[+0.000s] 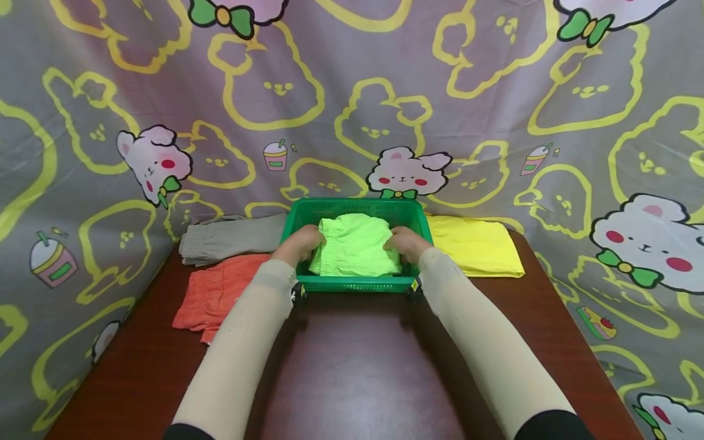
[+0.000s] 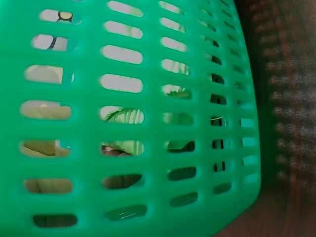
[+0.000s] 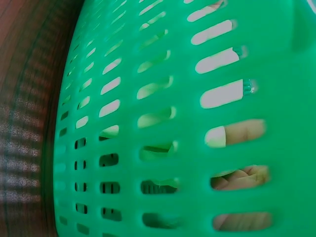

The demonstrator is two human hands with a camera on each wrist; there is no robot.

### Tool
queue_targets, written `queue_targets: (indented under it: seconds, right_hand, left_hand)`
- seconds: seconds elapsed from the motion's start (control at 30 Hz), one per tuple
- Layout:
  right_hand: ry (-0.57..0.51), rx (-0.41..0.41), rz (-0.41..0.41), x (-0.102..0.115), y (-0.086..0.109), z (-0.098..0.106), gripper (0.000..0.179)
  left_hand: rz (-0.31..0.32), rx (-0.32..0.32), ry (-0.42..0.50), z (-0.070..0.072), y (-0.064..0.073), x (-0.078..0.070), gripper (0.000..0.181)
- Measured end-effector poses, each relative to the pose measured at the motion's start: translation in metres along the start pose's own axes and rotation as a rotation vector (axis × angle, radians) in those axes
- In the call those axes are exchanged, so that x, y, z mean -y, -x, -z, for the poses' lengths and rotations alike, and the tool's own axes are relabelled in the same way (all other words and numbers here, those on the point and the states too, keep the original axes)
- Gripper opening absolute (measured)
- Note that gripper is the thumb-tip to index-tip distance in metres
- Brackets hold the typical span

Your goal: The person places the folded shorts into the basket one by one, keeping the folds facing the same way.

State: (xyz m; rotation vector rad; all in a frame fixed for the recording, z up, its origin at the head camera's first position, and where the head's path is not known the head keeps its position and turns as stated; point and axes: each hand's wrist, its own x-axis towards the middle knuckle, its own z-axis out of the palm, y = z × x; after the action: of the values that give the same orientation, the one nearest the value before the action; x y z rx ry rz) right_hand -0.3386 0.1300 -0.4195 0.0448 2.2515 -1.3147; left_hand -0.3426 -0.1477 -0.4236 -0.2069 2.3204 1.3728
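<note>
A folded neon-green pair of shorts (image 1: 360, 244) with a gathered waistband is in the green plastic basket (image 1: 357, 284). At its left edge my left hand (image 1: 301, 242) grips the fabric, while my right hand (image 1: 406, 243) pinches the right edge. Both hands reach in over the basket's near rim. The slotted basket wall (image 2: 89, 163) fills most of the left wrist view, with bits of the green fabric showing through. Through the slots of the basket wall (image 3: 187, 98) in the right wrist view, parts of my fingers (image 3: 244, 131) are visible. Most fingertips are hidden.
Left of the basket lie folded grey clothing (image 1: 231, 238) and, nearer, an orange-red garment (image 1: 217, 290). A folded yellow garment (image 1: 475, 244) lies to the right. Everything stands on a dark brown table (image 1: 357, 366), with a patterned cloth (image 1: 330, 67) hanging behind and along the sides.
</note>
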Motion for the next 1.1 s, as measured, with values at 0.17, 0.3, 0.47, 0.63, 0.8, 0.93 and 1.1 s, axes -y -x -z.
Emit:
queue_targets:
  seconds: [0.17,0.3,0.47,0.63,0.8,0.93,1.1]
  right_hand:
    - [0.049,0.010,-0.018,0.001,0.001,0.000,0.067]
    - [0.098,0.009,-0.027,0.000,-0.001,0.000,0.072]
    - [0.150,0.004,-0.024,-0.002,-0.003,0.000,0.074]
    - [0.222,-0.011,-0.020,0.000,-0.003,-0.002,0.072]
    - [0.301,-0.030,-0.008,-0.002,-0.010,-0.004,0.068]
    - [0.374,-0.053,0.014,-0.002,-0.011,-0.004,0.062]
    - [0.481,-0.090,0.051,0.001,-0.001,-0.007,0.049]
  left_hand:
    - [-0.037,-0.009,-0.034,-0.002,0.002,0.001,0.070]
    - [-0.021,-0.043,-0.136,-0.001,0.002,0.001,0.067]
    - [-0.006,-0.064,-0.201,-0.001,-0.002,0.001,0.063]
    - [-0.003,-0.056,-0.238,-0.002,-0.002,0.002,0.061]
    - [-0.012,-0.040,-0.243,-0.003,-0.003,0.003,0.060]
    - [-0.007,-0.032,-0.229,-0.003,-0.004,0.004,0.062]
    - [0.003,-0.047,-0.210,-0.006,-0.004,0.004,0.064]
